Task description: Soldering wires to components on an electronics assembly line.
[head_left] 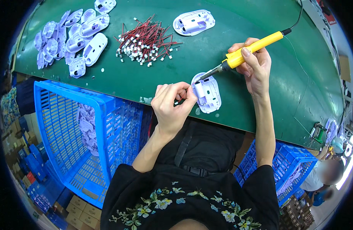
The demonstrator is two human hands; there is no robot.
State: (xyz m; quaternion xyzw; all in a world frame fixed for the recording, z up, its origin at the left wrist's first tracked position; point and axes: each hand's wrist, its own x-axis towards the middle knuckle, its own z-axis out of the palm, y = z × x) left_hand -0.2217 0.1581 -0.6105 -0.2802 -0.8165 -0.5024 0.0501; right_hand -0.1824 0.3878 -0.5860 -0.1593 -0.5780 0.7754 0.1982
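My right hand (255, 63) grips a yellow soldering iron (257, 48), its metal tip slanting down to the left. The tip meets the upper left end of a white plastic shell (213, 100), which lies on the green table right in front of me. At the shell's left edge, my left hand (171, 103) is closed in a pinch. A small white connector peeks out below its fingers, so it seems to hold a thin connector wire, mostly hidden. Farther off lies another white shell (194, 23) with dark slots, flat on the table.
A heap of red and black connector wires (145, 40) lies on the green table (145, 82). Several white shells (94, 50) are piled at the far left. Blue crates (101, 134) stand below the table edge, left and right. Thin solder wire (307, 82) trails at right. A person (318, 172) is farther right.
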